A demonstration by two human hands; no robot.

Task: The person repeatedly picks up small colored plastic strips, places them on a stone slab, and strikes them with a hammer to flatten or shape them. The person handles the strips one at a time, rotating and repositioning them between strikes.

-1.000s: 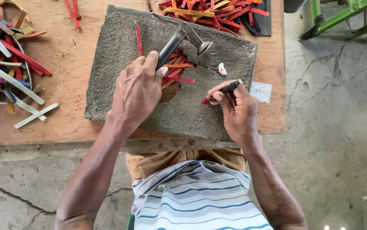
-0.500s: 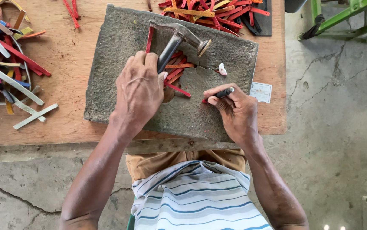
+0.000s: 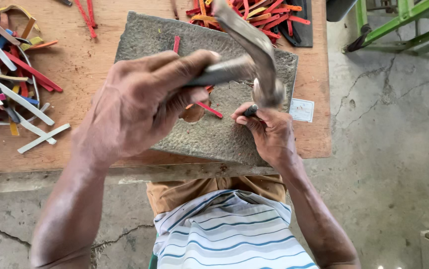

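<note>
Cracked grey concrete floor (image 3: 398,149) spreads around a low wooden desk (image 3: 100,45), and a green metal frame (image 3: 398,22) stands at the far right. On the desk lies a rough grey stone slab (image 3: 214,134) that takes up most of its middle. The left hand (image 3: 139,104) is raised above the slab and closed in a full fist around the handle of a hammer (image 3: 246,47), whose metal head hangs over the right part of the slab, just above the other hand. The right hand (image 3: 269,132) rests on the slab near its right edge, its fingers pinched shut on a small dark punch (image 3: 250,110) held upright, with only the top end showing between fingertips and thumb. Just left of that hand a thin red strip (image 3: 209,109) lies flat on the stone, partly hidden under the raised fist. Another red strip (image 3: 176,44) lies at the far side of the slab. Beyond the slab, at the far edge of the desk, sits a heap of red and orange strips (image 3: 269,15). On the left of the desk is a loose pile of white, red, blue and yellow strips (image 3: 10,84). A small white paper tag (image 3: 301,109) lies on the wood just right of the slab. Near the bottom a striped shirt (image 3: 224,234) shows.
</note>
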